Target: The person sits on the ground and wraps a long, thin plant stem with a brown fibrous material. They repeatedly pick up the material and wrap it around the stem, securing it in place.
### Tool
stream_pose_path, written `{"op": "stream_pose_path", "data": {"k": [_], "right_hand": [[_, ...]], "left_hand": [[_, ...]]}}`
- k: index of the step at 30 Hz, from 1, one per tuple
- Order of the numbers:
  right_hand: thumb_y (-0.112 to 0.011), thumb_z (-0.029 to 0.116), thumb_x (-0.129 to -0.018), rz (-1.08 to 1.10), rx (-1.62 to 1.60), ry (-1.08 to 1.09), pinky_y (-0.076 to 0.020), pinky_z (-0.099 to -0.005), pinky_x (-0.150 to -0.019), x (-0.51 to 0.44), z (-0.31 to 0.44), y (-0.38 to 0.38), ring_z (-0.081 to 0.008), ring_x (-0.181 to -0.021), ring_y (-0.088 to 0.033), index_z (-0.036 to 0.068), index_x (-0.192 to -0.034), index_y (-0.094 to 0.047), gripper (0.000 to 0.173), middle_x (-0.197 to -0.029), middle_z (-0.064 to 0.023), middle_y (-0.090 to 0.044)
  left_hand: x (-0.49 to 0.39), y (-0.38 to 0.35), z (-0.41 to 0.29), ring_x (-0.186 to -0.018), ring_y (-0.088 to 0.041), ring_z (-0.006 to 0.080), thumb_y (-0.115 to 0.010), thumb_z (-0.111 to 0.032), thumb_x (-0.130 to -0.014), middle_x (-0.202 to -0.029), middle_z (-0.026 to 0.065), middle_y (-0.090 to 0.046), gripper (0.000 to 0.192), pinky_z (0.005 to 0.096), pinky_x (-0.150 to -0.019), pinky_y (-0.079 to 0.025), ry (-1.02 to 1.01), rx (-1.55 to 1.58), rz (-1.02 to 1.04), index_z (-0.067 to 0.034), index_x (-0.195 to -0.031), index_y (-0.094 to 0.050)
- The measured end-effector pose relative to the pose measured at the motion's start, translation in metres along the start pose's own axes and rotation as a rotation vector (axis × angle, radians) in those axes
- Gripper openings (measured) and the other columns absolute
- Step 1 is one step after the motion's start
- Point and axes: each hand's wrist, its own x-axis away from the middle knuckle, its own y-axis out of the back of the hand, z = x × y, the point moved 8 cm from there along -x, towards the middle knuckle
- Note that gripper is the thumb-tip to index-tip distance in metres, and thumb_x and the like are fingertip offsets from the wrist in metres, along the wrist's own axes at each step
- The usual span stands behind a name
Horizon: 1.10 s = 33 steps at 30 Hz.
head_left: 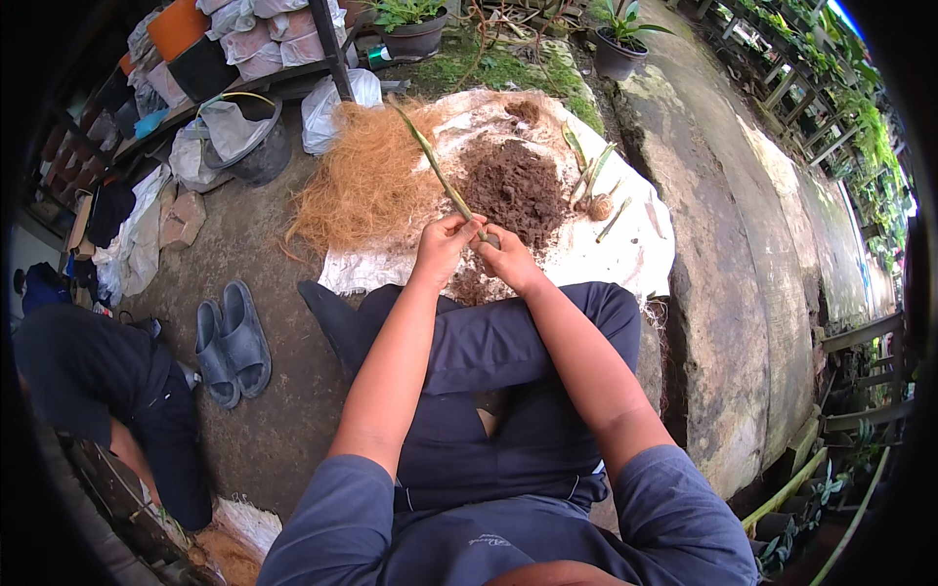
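A long green plant cutting [438, 167] slants up and left from between my hands. My left hand [444, 247] pinches it near its lower end. Close against it, my right hand [508, 258] has its fingers at that same end; the grip there is partly hidden. Just beyond them a mound of dark soil [514, 189] lies on a white woven sack [637, 253]. Left of the soil is a heap of brown coconut fibre [366, 176]. To the right are leafy cuttings [590, 172], a round brown ball [601, 207] and a short green stem piece [614, 220].
Grey slides [233, 344] sit on the floor at left, near a seated person [110, 395]. A black bucket [253, 150] stands by a rack with wrapped bundles [256, 36]. Potted plants [619, 53] line the far side. A concrete ledge [733, 256] runs along the right.
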Motion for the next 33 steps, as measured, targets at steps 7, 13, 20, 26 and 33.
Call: {"op": "stream_pose_path", "data": {"k": [7,13,20,26,33], "right_hand": [[-0.051,0.034,-0.106,0.013,-0.371,-0.172,-0.0345,-0.0234,-0.054,-0.003,-0.013,-0.005,-0.0078,-0.058,-0.042,0.009,-0.103,-0.062,0.028,-0.073,0.0038,-0.049],[-0.038,0.031,-0.112,-0.041,-0.094,0.003,-0.0393,-0.0254,-0.057,-0.008,-0.011,0.009,-0.008,-0.062,-0.045,0.007,-0.104,-0.062,0.035,-0.075,0.0032,-0.048],[-0.036,0.034,-0.113,-0.113,-0.036,0.01,-0.0469,-0.0294,-0.06,-0.007,-0.013,0.009,-0.0108,-0.066,-0.051,0.005,-0.107,-0.061,0.038,-0.078,0.0007,-0.05],[-0.044,0.027,-0.109,-0.007,-0.293,-0.13,-0.0512,-0.0305,-0.066,-0.007,-0.016,0.0,-0.0134,-0.073,-0.06,0.005,-0.109,-0.062,0.029,-0.086,-0.0039,-0.061],[-0.081,0.029,-0.085,0.008,0.405,0.052,-0.0532,-0.0306,-0.074,-0.001,0.007,-0.007,-0.015,-0.082,-0.07,0.004,-0.098,-0.07,0.03,-0.086,-0.0062,-0.073]], "left_hand": [[0.001,0.005,-0.003,-0.087,-0.064,0.0113,-0.077,-0.018,-0.095,-0.096,0.0047,-0.073,0.029,0.0272,-0.083,-0.051,-0.025,-0.102,-0.05,0.003,-0.115,-0.075],[0.003,-0.004,-0.006,-0.089,-0.065,0.0116,-0.076,-0.015,-0.096,-0.097,0.005,-0.073,0.026,0.0278,-0.086,-0.052,-0.024,-0.095,-0.031,0.003,-0.115,-0.074],[0.003,-0.003,-0.007,-0.089,-0.067,0.0101,-0.075,-0.018,-0.098,-0.098,0.0052,-0.075,0.024,0.0268,-0.086,-0.053,-0.039,-0.104,-0.054,0.002,-0.11,-0.075],[0.005,0.003,-0.005,-0.083,-0.065,0.009,-0.077,-0.019,-0.097,-0.092,0.0046,-0.073,0.024,0.0257,-0.076,-0.051,0.055,-0.182,-0.075,0.002,-0.109,-0.074],[0.004,0.004,0.0,-0.074,-0.06,0.0089,-0.075,-0.016,-0.097,-0.081,0.0006,-0.066,0.022,0.0233,-0.065,-0.047,0.045,-0.123,-0.028,0.003,-0.108,-0.074]]}}
